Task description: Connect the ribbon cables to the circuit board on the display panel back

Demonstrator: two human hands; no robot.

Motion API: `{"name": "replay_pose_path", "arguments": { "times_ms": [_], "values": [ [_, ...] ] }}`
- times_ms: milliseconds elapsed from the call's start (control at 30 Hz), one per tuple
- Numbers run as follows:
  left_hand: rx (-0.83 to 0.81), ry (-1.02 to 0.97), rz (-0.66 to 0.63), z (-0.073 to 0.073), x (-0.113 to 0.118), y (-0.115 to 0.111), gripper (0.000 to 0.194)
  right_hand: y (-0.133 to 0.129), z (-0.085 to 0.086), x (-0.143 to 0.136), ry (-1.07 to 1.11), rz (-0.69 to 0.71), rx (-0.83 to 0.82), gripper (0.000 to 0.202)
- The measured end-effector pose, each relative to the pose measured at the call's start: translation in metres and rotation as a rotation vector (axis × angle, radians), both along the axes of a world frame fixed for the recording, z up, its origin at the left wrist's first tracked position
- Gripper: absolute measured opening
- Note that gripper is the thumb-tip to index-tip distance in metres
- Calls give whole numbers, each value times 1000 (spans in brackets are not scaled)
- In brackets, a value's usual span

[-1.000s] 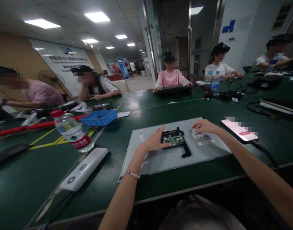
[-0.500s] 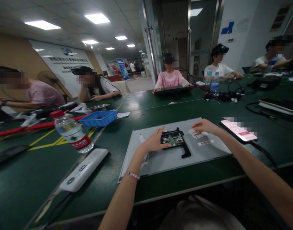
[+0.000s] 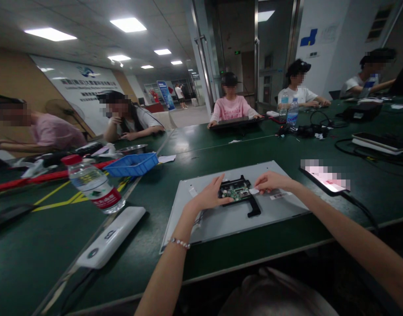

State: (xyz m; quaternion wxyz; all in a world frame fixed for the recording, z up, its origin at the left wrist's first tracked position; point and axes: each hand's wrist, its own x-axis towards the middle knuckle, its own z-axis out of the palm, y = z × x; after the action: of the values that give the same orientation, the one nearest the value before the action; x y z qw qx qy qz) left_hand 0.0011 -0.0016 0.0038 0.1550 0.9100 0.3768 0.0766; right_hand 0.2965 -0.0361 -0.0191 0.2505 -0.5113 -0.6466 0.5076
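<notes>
The left hand is spread along the left side of the black bracket and its circuit board, which lie on the grey panel near the table's near edge. The right hand pinches a small white piece at the board's right side. A slanted push could crease that piece or catch it on the bracket; a slack left hand could let the board skid, and a hard tug could strain the wires.
</notes>
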Motion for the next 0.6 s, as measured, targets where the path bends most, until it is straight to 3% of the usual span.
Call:
{"name": "replay_pose_path", "arguments": {
  "times_ms": [400,600],
  "values": [
    [0,15,-1,0,0,-1,103,-5,-4,-13,-182,-34,205,20],
    [-4,16,1,2,1,-2,102,-9,2,-19,-342,7,436,16]
  ]
}}
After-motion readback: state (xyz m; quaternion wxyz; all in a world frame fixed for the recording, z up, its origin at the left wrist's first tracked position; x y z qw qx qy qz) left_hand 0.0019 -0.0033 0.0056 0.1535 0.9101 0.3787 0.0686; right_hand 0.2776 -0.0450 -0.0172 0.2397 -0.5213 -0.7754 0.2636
